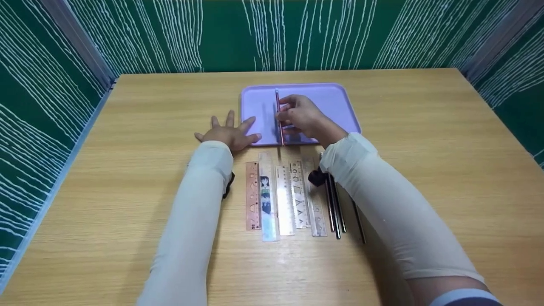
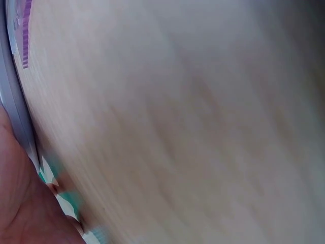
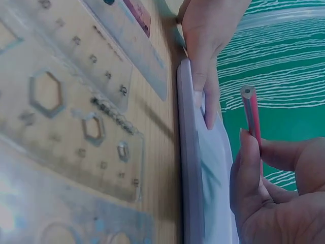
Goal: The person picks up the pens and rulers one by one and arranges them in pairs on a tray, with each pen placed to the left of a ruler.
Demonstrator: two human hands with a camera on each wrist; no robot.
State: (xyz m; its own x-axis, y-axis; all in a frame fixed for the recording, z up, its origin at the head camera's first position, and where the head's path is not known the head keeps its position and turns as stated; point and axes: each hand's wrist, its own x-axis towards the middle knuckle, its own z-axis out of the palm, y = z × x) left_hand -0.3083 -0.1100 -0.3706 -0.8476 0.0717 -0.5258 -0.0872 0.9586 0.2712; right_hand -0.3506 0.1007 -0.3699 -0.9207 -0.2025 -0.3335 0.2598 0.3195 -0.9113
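Note:
Over the purple tray (image 1: 323, 95), my right hand (image 1: 299, 114) pinches a red pencil (image 1: 278, 104) between thumb and fingers. Seen from the right wrist, that pencil (image 3: 252, 114) has red and dark sides and a flat end facing the camera. My left hand (image 1: 231, 135) lies with fingers spread at the tray's lower left corner, thumb and forefinger over its rim. In the left wrist view only part of the left palm (image 2: 25, 198) shows, beside the tray's edge.
In front of the tray several clear rulers lie side by side, among them a pink ruler (image 1: 252, 195) and one with a cartoon figure (image 1: 266, 195). Right of them are several dark pencils (image 1: 333, 204), partly under my right forearm. Green walls stand around the table (image 1: 127, 191).

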